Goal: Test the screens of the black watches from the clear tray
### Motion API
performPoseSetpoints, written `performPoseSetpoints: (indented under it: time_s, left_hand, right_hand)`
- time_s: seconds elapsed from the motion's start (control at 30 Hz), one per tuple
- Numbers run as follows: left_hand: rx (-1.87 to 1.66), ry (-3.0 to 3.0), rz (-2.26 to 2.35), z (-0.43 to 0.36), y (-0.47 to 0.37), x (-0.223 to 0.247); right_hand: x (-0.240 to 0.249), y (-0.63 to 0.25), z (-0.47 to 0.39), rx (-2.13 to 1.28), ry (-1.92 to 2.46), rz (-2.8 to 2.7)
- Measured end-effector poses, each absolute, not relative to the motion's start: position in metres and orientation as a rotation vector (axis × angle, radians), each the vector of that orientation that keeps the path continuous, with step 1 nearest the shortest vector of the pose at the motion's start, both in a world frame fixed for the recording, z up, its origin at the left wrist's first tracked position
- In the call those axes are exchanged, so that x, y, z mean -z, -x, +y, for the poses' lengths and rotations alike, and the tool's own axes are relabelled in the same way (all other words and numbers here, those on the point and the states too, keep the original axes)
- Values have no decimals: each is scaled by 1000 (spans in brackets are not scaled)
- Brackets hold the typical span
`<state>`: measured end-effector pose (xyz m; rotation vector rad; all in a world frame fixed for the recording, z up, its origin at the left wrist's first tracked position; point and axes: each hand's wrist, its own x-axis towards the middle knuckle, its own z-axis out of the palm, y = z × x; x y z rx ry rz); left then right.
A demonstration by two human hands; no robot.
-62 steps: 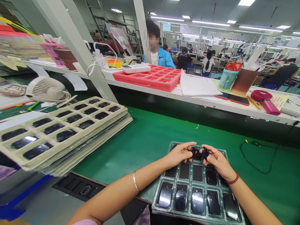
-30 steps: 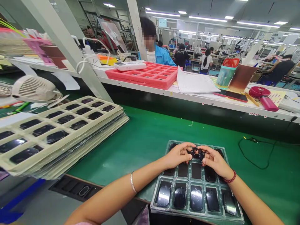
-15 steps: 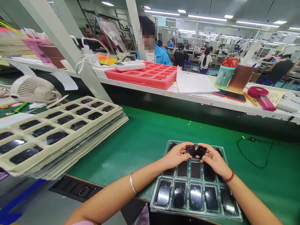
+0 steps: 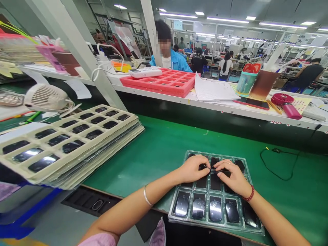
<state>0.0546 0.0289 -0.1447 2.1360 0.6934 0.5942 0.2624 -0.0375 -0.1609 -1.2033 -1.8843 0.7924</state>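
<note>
A clear plastic tray (image 4: 205, 223) with rows of compartments lies on the green bench, with black rounded pieces in its front row. Over its back rows, my left hand (image 4: 196, 169) has its fingers closed round a small black piece (image 4: 202, 167). My right hand (image 4: 230, 174) is just beside it, fingers curled down at the back compartments; what its fingertips hold, if anything, is hidden. In the middle row, some compartments show flat black bottoms.
A stack of cream trays (image 4: 102, 153) with black pieces stands at the left, near a white fan (image 4: 46, 97). A shelf (image 4: 166, 99) across the back holds a red tray (image 4: 159, 82) and papers. A black cable (image 4: 276, 176) lies right. A person (image 4: 169, 61) sits beyond.
The two black pieces held up between my hands have gone lower, towards the tray. Both hands have turned palm-down over the back rows. The whole view has shifted slightly.
</note>
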Motion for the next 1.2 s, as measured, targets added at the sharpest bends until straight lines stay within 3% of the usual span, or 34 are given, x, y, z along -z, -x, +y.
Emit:
performPoseSetpoints:
  time_s: [0.1,0.33,0.53,0.73,0.93,1.07,1.2]
  left_hand:
    - [-583,-2373,685,27,-51,141]
    - [-540,-2489,790,31,-56,150]
    - [-427,-2553,596,30,-41,131]
    - [-184,-2717,609,27,-24,133]
    - [-314,-2797,648,11,-64,129]
    - [-346,-2875,509,-1,-113,138]
    - [-374,-2807,526,-11,-138,151]
  right_hand:
    - [163,-259,-40,-529,1223,-2097]
    - [145,-274,-38,-318,1357,-2192]
    - [110,-321,-54,-342,1763,-2337]
    - [130,-332,-82,-361,1922,-2395]
    - [133,-329,-79,-562,1785,-2208]
    - [141,-329,-65,-937,1519,-1793]
    - [166,-336,-58,-1017,1439,-1464]
